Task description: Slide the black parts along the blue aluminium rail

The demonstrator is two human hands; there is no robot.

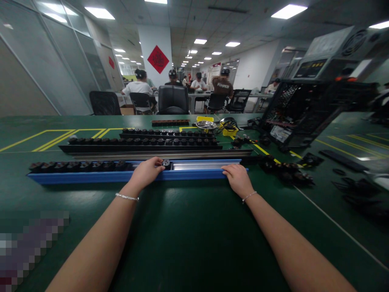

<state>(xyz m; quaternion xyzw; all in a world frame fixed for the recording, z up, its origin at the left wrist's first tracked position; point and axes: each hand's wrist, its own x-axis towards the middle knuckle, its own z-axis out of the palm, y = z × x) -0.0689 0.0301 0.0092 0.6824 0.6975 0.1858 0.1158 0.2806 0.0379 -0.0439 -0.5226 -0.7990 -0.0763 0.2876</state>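
A long blue power-strip housing [194, 174] lies across the table in front of me, its silvery inside bare toward the right. Black socket modules [85, 166] fill its left part in a row. My left hand [147, 172] is closed, thumb and fingers pinching a single black socket module [165, 163] in the channel, apart from the row. Near the right end, my right hand [238, 178] grips the housing's front wall with its fingers over the edge. The fingertips of that hand are partly hidden.
Behind lie metal strips [164, 154] and black strips with socket modules [142, 141]. A shiny dish [206, 125] and a yellow box [228, 129] stand farther back. At right are an opened computer case [285, 109] and loose black parts [291, 172]. Several people sit beyond the table.
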